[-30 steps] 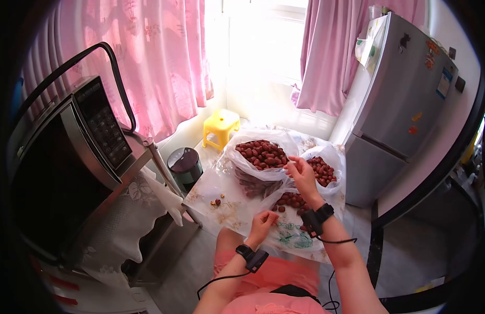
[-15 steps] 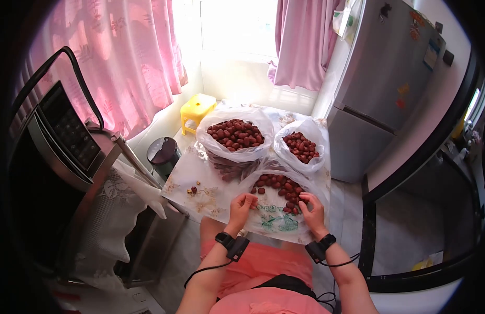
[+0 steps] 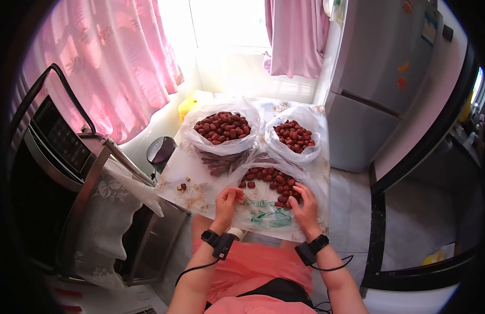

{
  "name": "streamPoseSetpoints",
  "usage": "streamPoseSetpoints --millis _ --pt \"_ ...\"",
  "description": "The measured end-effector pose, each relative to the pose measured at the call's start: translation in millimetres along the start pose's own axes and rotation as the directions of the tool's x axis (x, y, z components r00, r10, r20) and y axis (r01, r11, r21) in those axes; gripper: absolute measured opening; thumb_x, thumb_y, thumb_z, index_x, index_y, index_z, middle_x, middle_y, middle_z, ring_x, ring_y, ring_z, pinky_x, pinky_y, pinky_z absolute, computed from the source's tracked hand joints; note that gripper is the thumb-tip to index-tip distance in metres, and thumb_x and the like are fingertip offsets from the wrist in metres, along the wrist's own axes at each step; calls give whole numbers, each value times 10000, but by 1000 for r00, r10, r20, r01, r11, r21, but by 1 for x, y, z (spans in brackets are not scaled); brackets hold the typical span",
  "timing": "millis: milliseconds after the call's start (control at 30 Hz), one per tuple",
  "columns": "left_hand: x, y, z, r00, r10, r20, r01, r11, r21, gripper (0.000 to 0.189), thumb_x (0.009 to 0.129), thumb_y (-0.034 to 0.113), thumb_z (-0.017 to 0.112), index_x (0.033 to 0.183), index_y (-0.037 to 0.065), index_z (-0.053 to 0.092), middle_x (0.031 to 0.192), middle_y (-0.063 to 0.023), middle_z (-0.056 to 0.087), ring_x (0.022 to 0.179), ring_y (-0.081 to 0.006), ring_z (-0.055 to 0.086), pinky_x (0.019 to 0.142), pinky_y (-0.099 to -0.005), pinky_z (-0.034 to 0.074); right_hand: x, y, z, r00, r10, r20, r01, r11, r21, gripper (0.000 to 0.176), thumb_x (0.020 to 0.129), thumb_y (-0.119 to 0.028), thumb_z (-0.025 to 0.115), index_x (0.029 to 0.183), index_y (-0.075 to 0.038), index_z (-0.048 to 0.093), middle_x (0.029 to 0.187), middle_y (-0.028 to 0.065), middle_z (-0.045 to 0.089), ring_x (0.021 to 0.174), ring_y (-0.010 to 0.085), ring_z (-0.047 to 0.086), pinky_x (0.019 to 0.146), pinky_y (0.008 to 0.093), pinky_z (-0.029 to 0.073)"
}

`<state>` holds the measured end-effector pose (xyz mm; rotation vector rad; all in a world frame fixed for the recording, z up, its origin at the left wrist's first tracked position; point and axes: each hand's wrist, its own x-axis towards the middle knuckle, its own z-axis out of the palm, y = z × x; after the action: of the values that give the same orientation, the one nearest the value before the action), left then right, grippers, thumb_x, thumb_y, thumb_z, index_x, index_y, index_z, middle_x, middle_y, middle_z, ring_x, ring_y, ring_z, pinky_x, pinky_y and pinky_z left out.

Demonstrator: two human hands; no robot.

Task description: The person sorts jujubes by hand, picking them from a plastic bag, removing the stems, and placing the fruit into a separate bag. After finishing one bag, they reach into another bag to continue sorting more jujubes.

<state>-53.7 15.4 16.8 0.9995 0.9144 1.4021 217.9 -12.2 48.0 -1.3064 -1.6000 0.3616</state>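
A clear plastic bag (image 3: 274, 220) with green print lies opened out at the table's front edge. Inside it, red dates (image 3: 276, 180) gather along the back and right side. At the bag's left rim, my left hand (image 3: 227, 203) has its fingers curled in a pinch on the plastic. My right hand (image 3: 306, 209) rests over the right side, thumb and fingers apart, its tips touching dates near the rim. Behind stand a large bag (image 3: 193, 133) heaped with red dates and a smaller bag (image 3: 317, 125) of dates.
Some small date pieces (image 3: 183, 186) lie on the patterned tablecloth (image 3: 172, 175) at the left. Around the table are a bin (image 3: 160, 152), a yellow stool (image 3: 193, 102), a grey fridge (image 3: 378, 89) and a microwave oven (image 3: 59, 141). Cables trail from my wrist devices.
The view has shifted, so the table appears slightly further left and higher. My right thumb has moved in closer to the dates at the right side; my left hand stays at the bag's rim.
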Motion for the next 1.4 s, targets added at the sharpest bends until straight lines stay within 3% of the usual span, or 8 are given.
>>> streamPoseSetpoints --millis 633,933,1100,1133,1267,1400 --pt "1 3 -5 993 -98 -66 90 989 -117 397 1066 383 501 1071 8 633 974 -80 676 850 -150 642 807 -284 518 -4 -3 1 998 56 -9 -56 997 51 292 936 -194 668 1174 -27 645 1273 143 648 1164 345 606 1004 408 468" --pt "3 -6 -10 999 -13 33 20 973 -230 422 1057 414 501 1104 11 616 991 -79 665 880 -152 633 831 -292 514 -3 -4 1 999 44 -13 -43 999 7 284 922 -163 677 1170 -29 646 1265 143 655 1178 342 604 1019 409 458" --pt "1 -2 -4 998 -40 41 51 943 -328 485 1052 431 492 1236 -13 563 1017 -81 638 896 -153 619 830 -296 502 -4 -8 3 1000 31 -3 -31 998 -60 291 910 -145 679 1173 -25 649 1264 147 654 1182 342 601 1025 408 455" --pt "1 -5 -6 997 -2 82 28 947 -321 524 1053 425 493 1321 -24 506 1029 -84 628 902 -151 611 836 -292 498 -5 -9 3 999 37 6 -36 996 -80 291 909 -145 680 1172 -25 650 1264 151 653 1182 342 601 1027 409 453" --pt "-2 0 -2 996 -6 89 37 936 -349 615 1044 433 511 1422 -39 395 1018 -98 617 893 -162 602 845 -307 499 -3 -17 6 999 41 28 -36 987 -159 286 911 -146 679 1168 -23 654 1263 163 649 1183 349 600 1029 412 452" --pt "-5 6 0 993 -60 100 93 923 -373 643 1045 438 507 1456 -36 366 1028 -101 614 899 -165 605 854 -306 500 -2 -25 5 996 77 35 -69 981 -181 280 931 -174 660 1164 -18 655 1258 165 650 1179 354 601 1025 413 454"
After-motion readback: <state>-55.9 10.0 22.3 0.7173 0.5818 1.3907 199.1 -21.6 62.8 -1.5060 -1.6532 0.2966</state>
